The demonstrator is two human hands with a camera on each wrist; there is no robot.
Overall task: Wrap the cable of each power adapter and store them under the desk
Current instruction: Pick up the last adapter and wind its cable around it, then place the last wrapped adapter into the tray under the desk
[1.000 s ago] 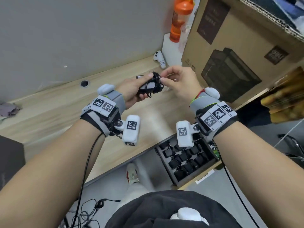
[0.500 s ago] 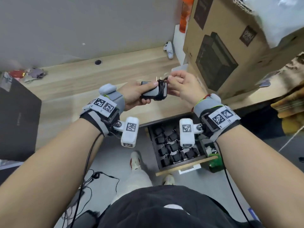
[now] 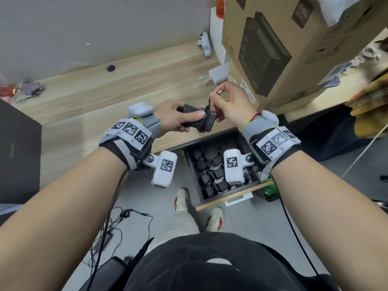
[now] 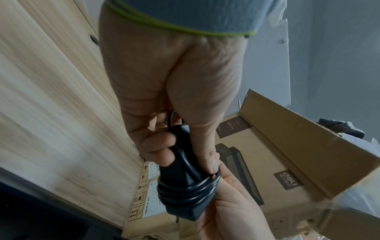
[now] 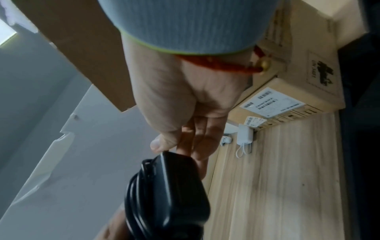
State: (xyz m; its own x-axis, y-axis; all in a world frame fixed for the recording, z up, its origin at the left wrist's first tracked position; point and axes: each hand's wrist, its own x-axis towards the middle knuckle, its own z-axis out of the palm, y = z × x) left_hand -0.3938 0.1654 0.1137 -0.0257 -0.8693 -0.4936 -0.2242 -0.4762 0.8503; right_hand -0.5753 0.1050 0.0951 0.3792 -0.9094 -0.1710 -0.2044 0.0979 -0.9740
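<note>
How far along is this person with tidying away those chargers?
Well along, it seems. The open drawer under the desk already holds many black wrapped adapters. In hand: the left hand grips one power adapter with its cable coiled round it, while the right hand pinches the cable's end. Left: secure that end and put this adapter in the drawer.

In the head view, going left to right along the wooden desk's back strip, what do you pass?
Small pile of red and purple-grey scraps → round black cable hole → white game controller with black buttons → white power bank with looped white cord → large brown printed cardboard box.
</note>
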